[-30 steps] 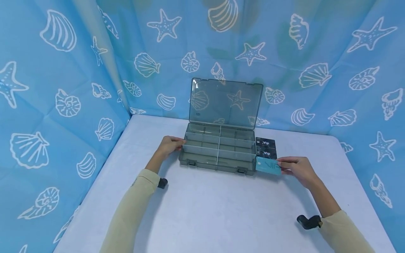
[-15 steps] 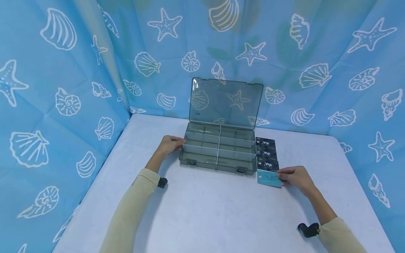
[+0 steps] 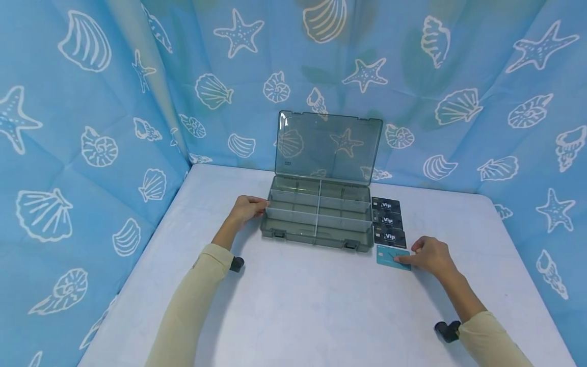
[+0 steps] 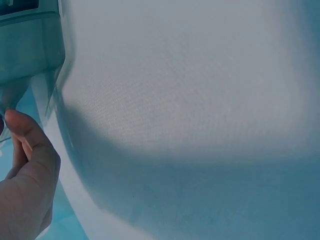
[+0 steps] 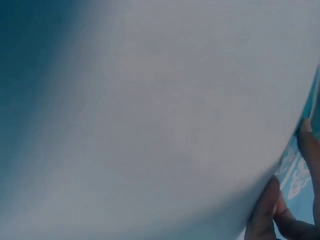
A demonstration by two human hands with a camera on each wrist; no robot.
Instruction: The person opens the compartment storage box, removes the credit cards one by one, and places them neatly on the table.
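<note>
A grey see-through compartment box (image 3: 293, 227) stands on the table with its lid (image 3: 327, 148) raised. At its left side, my left hand (image 3: 247, 208) pinches the side wall between thumb and fingers. The left wrist view shows that thumb and fingers at the box's edge (image 4: 30, 50). To the right of the box, a teal VIP card (image 3: 387, 260) lies on the table below a column of three black Vip cards (image 3: 390, 237). My right hand (image 3: 431, 255) has its thumb on the teal card's right part, with the index finger raised apart from it.
White cloth covers the table (image 3: 312, 306). Blue curtains (image 3: 238, 102) with shell and starfish prints hang behind it and at both sides. Clear dividers (image 3: 344, 224) split the box into several compartments.
My right hand has moved the teal card toward me, from over the third black card to below it, and has spread its fingers off it. The left hand has stayed at the box.
</note>
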